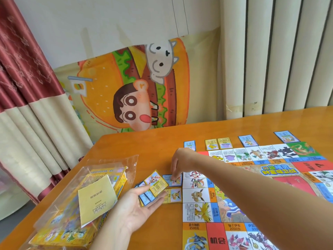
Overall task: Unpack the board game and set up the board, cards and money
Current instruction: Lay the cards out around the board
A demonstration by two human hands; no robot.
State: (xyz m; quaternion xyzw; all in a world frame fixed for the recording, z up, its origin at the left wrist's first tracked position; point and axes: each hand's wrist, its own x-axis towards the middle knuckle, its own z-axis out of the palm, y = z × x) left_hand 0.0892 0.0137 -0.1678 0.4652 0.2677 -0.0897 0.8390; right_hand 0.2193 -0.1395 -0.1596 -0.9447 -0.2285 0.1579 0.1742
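Right hand (180, 163) reaches across, fingers (173, 173) bunched and pinching down on a blue card (168, 178). It's going onto the worktop (144, 147) just beside the left edge of the board (252, 177), above the Eevee card (173, 195). Left hand (137, 208) lies palm up, fingers nearly straight, with a loose fan of cards (155, 184) resting on them unclamped. The risk, I'd say: tip that palm and the fan slides off. And the forearm, low over the paper board, could drag it and skew the laid rows.
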